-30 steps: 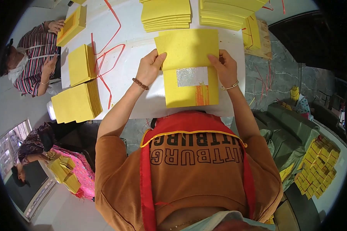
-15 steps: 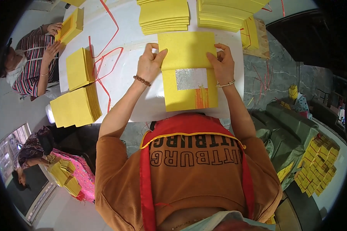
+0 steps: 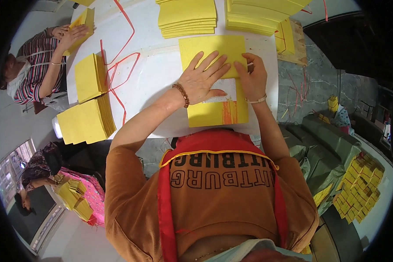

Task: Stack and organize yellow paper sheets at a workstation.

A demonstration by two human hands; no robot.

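Observation:
On the white table in front of me lies a yellow paper sheet (image 3: 209, 43), its near edge over a lower yellow sheet (image 3: 205, 117). The lower one bears a silver foil patch (image 3: 229, 87) and an orange-red smear (image 3: 229, 112). My left hand (image 3: 203, 78) rests flat across the upper sheet, fingers spread and thumb over the foil, which it partly hides. At the right edge of the upper sheet, my right hand (image 3: 254, 79) grips the paper with thumb on top and fingers curled at the side.
Yellow paper stacks stand beyond my hands, one (image 3: 187, 19) at centre and a taller one (image 3: 262, 17) rightward. More stacks (image 3: 85, 120) sit at left beside loose red string (image 3: 118, 65). Across the left side, a person in a striped top (image 3: 35, 74) handles yellow paper.
My left hand has let go of the sheet's left edge and moved right, flattening over the paper. My right hand stays at the right edge. The person at left has shifted a hand over their paper.

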